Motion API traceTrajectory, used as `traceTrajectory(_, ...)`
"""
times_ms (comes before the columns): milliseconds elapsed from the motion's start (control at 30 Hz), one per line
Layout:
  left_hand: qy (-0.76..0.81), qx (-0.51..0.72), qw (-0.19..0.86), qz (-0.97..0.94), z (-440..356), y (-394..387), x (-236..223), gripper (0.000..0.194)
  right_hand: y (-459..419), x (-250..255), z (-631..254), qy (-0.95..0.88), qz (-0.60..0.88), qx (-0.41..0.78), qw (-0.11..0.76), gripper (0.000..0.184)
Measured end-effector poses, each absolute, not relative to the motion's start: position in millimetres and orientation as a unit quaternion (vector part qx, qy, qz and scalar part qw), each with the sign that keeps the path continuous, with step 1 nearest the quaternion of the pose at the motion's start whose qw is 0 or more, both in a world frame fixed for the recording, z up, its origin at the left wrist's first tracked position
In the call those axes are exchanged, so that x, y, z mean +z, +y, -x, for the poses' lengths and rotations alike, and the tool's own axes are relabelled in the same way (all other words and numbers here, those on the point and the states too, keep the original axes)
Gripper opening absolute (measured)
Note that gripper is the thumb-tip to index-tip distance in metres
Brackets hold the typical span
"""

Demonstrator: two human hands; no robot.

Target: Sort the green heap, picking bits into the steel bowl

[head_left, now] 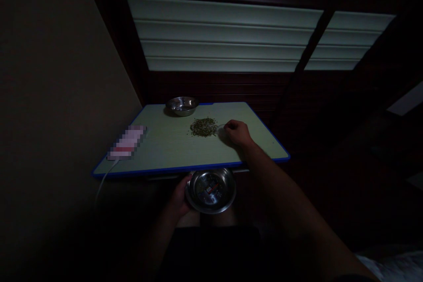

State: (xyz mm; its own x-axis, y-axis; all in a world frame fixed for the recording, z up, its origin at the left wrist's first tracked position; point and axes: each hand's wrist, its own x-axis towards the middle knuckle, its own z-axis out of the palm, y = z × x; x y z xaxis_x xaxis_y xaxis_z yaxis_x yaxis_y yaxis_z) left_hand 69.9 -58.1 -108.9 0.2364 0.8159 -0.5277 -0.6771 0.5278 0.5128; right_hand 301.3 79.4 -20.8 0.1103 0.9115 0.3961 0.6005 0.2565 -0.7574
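My left hand [181, 194] grips the rim of a steel bowl [229, 202], tilted just below the near edge of the table. A few small bits and a label-like patch show inside it, too dim to tell apart. Over the tabletop, my right hand [237, 132] is closed on a small pale, see-through spoon-like thing [220, 130]. Its tip touches the right side of a loose pile of small greenish seeds or grains [203, 127]. Behind the pile stands a second steel bowl [182, 106], upright near the far left edge.
The light table [168, 150] has a blue rim. At its left lies a blurred-out phone-like object [127, 142] with a white cable [105, 176] hanging over the edge. Beyond stands a dark wood panel with pale slats [221, 35]; a wall [59, 75] is on the left.
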Motion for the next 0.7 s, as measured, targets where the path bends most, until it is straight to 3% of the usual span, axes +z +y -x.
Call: traceTrajectory(700, 0.407, 0.483, 0.771, -0.083, -73.4, -60.6, -98.9, 0.018, 80.2, -20.9, -300.1, -0.658, 0.569, 0.179, 0.46, 0.014)
